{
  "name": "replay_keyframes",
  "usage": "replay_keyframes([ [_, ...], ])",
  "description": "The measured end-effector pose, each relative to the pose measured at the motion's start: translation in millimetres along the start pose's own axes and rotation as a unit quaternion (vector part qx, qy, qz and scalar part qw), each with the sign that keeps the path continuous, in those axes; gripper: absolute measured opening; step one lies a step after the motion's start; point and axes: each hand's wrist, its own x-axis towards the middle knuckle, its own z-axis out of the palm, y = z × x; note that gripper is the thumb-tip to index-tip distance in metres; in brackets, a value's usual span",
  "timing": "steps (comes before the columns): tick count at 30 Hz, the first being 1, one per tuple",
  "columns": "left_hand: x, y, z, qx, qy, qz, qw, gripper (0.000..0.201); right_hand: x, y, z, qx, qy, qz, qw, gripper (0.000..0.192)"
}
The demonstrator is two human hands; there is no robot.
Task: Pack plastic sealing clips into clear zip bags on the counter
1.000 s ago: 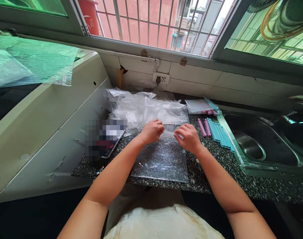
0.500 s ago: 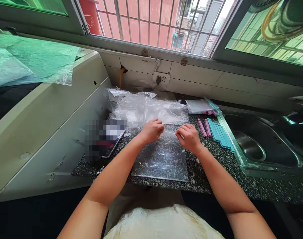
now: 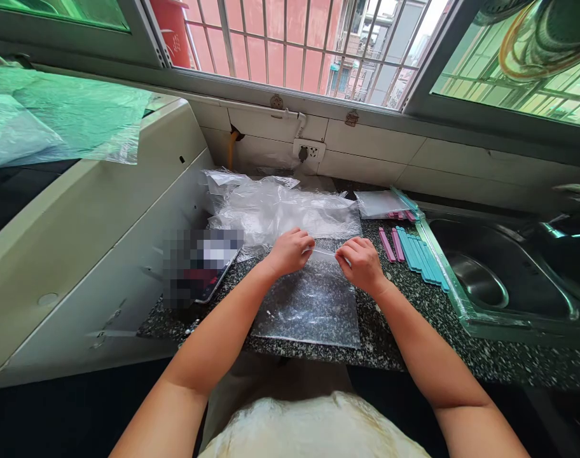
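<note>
Our clear bag (image 3: 309, 305) lies flat on the speckled counter (image 3: 404, 343), its near edge at the counter's front lip and its far edge up between our hands. Our left hand (image 3: 290, 251) is curled, fingers pinched on the bag's top strip at its left end. Our right hand (image 3: 361, 264) is curled the same way, pinching that strip at its right end, so the thin strip runs taut from one hand to the other.

Left of our left hand sits a blurred flat device (image 3: 199, 264). Just beyond both hands is a heap of crumpled clear bags (image 3: 280, 207). Right of our right hand lie pink sticks (image 3: 392, 244) and a row of blue sticks (image 3: 421, 256), side by side, with the sink (image 3: 504, 280) just past them. Farther off, beyond the sticks, a small flat bag (image 3: 380, 203) rests by the wall.
</note>
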Motion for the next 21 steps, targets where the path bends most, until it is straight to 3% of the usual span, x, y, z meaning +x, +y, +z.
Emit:
replay_keyframes([
  [10, 2.6, 2.7, 0.5, -0.006, 0.005, 0.056, 0.998, 0.021, 1.3, -5.9, 0.4, 0.015, 0.007, -0.005, 1.000, 0.016],
  [21, 2.6, 0.6, 1.8, -0.038, -0.001, 0.063, 0.997, 0.021, 0.3, -4.6, 2.6, 0.031, -0.009, 0.002, 0.999, 0.017],
])
